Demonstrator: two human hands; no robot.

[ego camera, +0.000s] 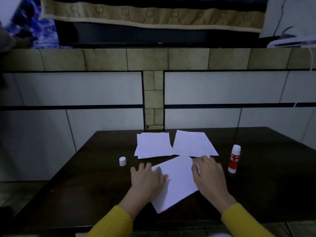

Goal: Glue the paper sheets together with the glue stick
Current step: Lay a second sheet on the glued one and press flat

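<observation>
White paper sheet (pixel 177 178) lies askew on the dark table (pixel 256 185) under my flat, spread left hand (pixel 147 178) and right hand (pixel 208 175), neither gripping; the uncapped glue stick (pixel 234 159) stands just right; a careless sweep could topple it, or skew the sheet; cap (pixel 122 161) sits left.

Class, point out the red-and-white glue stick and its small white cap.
Red-and-white glue stick (pixel 234 159): head view, on its red label.
Small white cap (pixel 122 161): head view, on its side wall.
</observation>
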